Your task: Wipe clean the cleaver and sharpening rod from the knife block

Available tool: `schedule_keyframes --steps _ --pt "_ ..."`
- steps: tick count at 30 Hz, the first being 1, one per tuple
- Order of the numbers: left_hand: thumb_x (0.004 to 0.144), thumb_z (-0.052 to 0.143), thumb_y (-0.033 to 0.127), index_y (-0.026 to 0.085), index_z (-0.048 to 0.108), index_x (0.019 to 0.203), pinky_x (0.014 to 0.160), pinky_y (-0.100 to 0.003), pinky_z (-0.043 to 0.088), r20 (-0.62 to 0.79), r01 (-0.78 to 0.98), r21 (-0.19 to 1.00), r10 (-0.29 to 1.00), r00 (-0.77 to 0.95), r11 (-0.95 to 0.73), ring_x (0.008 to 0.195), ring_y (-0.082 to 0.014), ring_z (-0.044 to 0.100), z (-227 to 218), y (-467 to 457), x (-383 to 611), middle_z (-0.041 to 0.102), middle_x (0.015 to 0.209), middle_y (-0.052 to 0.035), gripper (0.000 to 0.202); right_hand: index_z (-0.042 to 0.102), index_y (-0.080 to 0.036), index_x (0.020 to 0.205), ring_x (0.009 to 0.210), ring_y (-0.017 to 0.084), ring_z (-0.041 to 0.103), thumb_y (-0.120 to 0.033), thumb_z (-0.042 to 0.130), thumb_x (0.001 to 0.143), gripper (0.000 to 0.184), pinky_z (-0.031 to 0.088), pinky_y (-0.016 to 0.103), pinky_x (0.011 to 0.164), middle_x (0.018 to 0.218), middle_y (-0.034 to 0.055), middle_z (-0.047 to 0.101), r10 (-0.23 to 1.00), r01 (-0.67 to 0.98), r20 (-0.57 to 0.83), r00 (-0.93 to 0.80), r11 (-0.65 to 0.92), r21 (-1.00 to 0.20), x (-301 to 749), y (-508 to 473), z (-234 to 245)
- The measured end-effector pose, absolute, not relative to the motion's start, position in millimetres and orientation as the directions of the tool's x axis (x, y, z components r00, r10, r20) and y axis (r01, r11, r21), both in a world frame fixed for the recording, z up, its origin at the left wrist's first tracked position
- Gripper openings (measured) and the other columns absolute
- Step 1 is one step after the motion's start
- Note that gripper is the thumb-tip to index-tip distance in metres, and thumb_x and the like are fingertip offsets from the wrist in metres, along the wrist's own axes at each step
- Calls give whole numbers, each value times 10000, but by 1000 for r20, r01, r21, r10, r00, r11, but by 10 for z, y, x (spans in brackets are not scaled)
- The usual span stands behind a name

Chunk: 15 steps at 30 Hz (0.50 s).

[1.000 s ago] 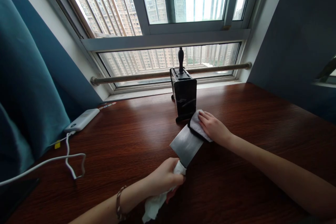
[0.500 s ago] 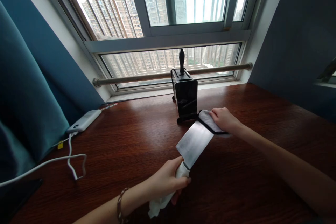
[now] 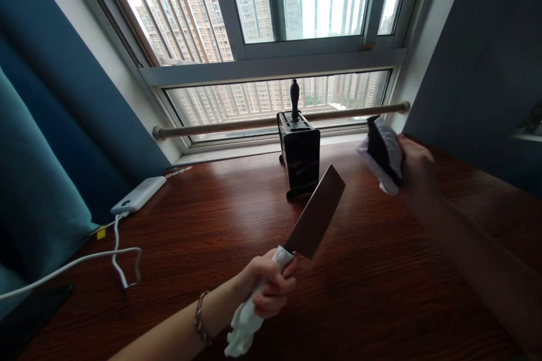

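My left hand [image 3: 271,285] is closed around the handle of a cleaver [image 3: 317,214], whose broad blade points up and away to the right. White tissue-like wrapping [image 3: 245,321] covers the handle and trails below my fist. Off to the right, my right hand [image 3: 417,163] grips a light cloth with a dark edge [image 3: 387,155], bunched up and blurred by motion. The cloth is apart from the blade. Behind the blade stands a black knife block [image 3: 301,161] with one dark handle [image 3: 294,98] rising from its top.
A white power bank [image 3: 139,194] with a white cable [image 3: 116,259] lies at the left of the brown wooden table [image 3: 203,203]. A dark flat object [image 3: 38,316] sits at the near left. Beyond are a window, a horizontal rail [image 3: 228,126] and a blue curtain [image 3: 38,180].
My right hand has lifted the cloth off the blade and moved it right and away. The cleaver has turned in my left hand, so its blade now looks narrower and darker.
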<state>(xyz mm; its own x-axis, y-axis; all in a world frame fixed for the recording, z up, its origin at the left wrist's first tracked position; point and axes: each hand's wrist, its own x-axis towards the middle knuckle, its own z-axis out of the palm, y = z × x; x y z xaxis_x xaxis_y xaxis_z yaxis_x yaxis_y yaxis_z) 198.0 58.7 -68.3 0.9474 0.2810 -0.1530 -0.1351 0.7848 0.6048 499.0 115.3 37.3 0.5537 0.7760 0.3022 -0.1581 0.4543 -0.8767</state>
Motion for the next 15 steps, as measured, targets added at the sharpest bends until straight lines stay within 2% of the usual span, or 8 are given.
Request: schedule_keyframes --steps 3,6,8,9,11,12,13,15 --pt "689 487 203 175 470 779 203 -108 174 -172 -91 403 173 970 911 226 -10 100 -733 695 1935 347 439 65 96 421 -161 652 620 130 408 -224 544 860 249 357 221 534 682 18 381 652 -315 297 697 651 -690 5011 1188 297" --pt "690 489 228 159 479 782 198 -90 114 -213 -83 309 154 965 947 236 1 58 -782 721 1927 336 435 64 115 430 -155 665 568 126 314 -289 549 892 290 262 242 490 652 5 312 522 -57 547 654 755 -653 4910 1112 150" --pt "663 495 209 160 477 763 210 -89 128 -223 -92 321 169 960 943 247 -4 85 -800 705 1940 336 441 59 113 536 -140 787 606 141 383 -272 466 950 221 319 263 542 676 21 416 470 258 784 404 764 -591 4775 1005 50" --pt "648 494 196 163 481 760 216 -97 147 -219 -99 342 182 959 935 250 -12 107 -807 697 1948 339 443 55 118 579 -138 890 715 166 466 -232 437 963 186 391 292 646 763 43 515 483 408 863 147 766 -498 4697 948 4" --pt "626 492 178 161 496 750 224 -117 174 -198 -119 371 203 959 921 252 -29 148 -829 692 1961 343 439 49 125 601 -151 1061 1033 219 479 -173 431 955 202 391 379 909 1063 63 585 492 503 777 -394 823 -266 4546 845 -80" --pt "622 494 174 155 504 740 226 -125 178 -192 -126 371 209 959 920 252 -35 160 -847 698 1964 343 436 47 120 599 -150 1112 1138 229 430 -161 435 948 232 356 397 985 1179 56 552 482 489 684 -547 847 -206 4480 803 -121" --pt "622 498 169 147 507 720 228 -131 179 -192 -128 366 210 959 922 253 -38 170 -871 708 1964 343 433 46 101 598 -140 1138 1184 230 400 -163 439 946 251 346 393 1015 1236 53 523 472 470 622 -625 863 -182 4420 766 -165" --pt "653 509 170 133 487 649 231 -139 178 -208 -120 345 201 957 931 256 -39 184 -931 737 1954 339 426 42 44 605 -88 1139 1166 220 429 -170 424 952 273 378 362 1012 1228 79 529 471 470 625 -623 864 -182 4321 698 -267"
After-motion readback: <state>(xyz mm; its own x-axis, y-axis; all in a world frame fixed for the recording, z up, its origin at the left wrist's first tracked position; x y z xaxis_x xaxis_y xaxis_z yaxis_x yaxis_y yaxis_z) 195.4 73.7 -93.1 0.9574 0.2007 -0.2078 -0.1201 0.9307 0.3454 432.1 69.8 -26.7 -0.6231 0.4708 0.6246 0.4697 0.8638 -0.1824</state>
